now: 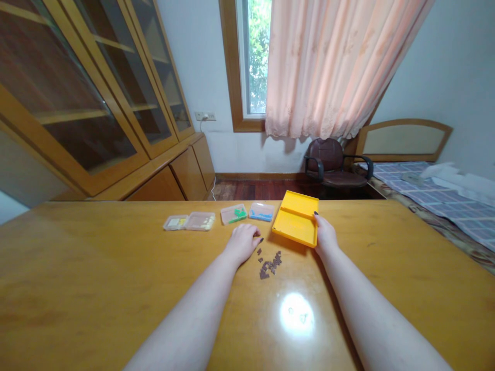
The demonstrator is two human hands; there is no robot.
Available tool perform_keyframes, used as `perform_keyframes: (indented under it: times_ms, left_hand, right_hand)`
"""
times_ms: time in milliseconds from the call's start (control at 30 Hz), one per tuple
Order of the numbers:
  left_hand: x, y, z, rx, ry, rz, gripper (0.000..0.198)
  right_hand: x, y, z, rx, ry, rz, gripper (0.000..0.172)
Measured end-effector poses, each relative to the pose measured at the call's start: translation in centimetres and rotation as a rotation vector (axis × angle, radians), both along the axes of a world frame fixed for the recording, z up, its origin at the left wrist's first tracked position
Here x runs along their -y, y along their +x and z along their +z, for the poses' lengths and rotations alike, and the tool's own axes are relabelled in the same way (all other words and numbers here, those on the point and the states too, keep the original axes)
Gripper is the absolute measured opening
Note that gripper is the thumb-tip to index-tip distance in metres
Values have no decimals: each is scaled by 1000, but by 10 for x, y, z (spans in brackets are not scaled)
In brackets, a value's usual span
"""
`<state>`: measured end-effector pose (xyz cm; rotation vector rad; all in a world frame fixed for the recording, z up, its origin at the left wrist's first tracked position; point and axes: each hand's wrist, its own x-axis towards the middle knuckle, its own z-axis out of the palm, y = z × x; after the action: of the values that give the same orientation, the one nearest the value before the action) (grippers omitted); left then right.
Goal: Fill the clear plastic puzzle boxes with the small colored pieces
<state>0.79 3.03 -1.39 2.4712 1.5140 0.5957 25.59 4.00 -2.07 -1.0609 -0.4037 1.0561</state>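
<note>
My right hand [326, 233] grips the right edge of an open yellow plastic case [296, 226], fingers behind it and thumb on the rim. The case is tilted toward me, and its two shallow halves look bare. To its left, my left hand [243, 241] rests low over the table, fingers bent and thumb apart from them; I see nothing in it. Just right of and below that hand lies a loose pile of small dark brown pieces [270, 267], with a couple of stray ones nearer the thumb. Their exact kind is too small to tell.
Beyond my left hand stand small clear boxes: one with green pieces [234, 214], one with blue pieces [261, 212], and an opened one with pale yellow pieces [201, 221]. The wooden table's [96, 288] far edge lies just behind them. A chair [328, 162] stands past it.
</note>
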Motion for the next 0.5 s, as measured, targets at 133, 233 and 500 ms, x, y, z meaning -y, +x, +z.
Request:
perform_keyframes:
  times_ms: [133, 233, 500]
  left_hand:
    - [-1, -1, 1, -31, 10, 29, 6]
    - [-2, -1, 2, -41, 21, 26, 7]
    - [-3, 0, 2, 16, 45, 30, 10]
  right_hand:
    - [-1, 0, -1, -4, -9, -8, 16]
    - [-1, 0, -1, -5, -12, -16, 16]
    - [0, -1, 1, 21, -6, 2, 16]
